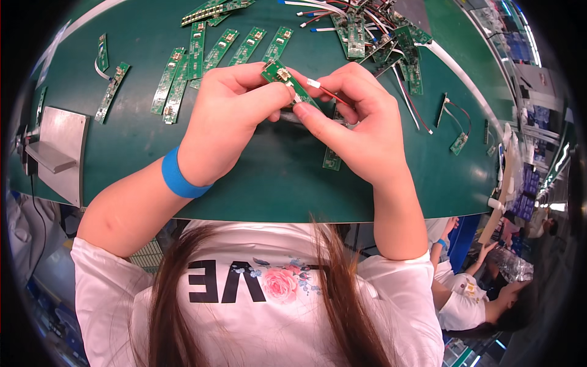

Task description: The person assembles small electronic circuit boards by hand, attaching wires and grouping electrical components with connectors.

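A narrow green circuit board (283, 74) is held over the table, tilted, between the thumb and fingers of my left hand (217, 119). A pale connector sits near its upper end. My right hand (364, 125) is closed on a thin red-and-black wire cable (333, 96) with a white piece on it, close beside the board. The right thumb presses at the board's lower end. Whether the cable is joined to the board is hidden by the fingers. Under my right hand lies another green circuit board (332, 159), partly covered.
Several loose circuit boards (166, 84) lie beyond my left hand on the green table (257, 196). A tangled pile of boards and cables (382, 33) is at the far right. A metal bracket (64, 153) stands at left; another person (468, 293) is at right.
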A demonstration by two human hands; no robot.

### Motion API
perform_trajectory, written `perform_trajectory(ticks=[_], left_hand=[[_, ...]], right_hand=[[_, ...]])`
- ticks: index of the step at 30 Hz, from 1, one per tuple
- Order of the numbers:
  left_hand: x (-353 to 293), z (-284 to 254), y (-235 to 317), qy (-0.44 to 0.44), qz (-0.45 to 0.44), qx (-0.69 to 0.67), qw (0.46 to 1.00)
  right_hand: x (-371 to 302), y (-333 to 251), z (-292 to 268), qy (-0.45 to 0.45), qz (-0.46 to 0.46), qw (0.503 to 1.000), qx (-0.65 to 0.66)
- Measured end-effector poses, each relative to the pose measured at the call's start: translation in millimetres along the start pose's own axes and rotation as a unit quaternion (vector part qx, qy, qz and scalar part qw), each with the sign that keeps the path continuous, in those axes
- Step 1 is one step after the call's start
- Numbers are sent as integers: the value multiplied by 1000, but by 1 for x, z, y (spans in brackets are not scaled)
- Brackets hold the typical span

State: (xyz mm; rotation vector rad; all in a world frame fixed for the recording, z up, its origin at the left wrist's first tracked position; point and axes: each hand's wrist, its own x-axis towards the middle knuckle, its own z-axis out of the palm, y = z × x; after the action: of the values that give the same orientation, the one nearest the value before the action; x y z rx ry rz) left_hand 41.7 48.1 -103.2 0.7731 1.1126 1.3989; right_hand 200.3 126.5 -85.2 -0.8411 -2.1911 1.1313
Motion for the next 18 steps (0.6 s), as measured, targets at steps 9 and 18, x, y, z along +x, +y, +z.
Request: perform_trajectory(ticks=[9, 18], left_hand=[[0, 0, -3, -4, -27, 2, 1000], [3, 0, -7, 0, -26, -21, 999]], right_hand=[[2, 2, 0, -13, 31, 999, 16], [1, 14, 8, 29, 43, 994, 94]])
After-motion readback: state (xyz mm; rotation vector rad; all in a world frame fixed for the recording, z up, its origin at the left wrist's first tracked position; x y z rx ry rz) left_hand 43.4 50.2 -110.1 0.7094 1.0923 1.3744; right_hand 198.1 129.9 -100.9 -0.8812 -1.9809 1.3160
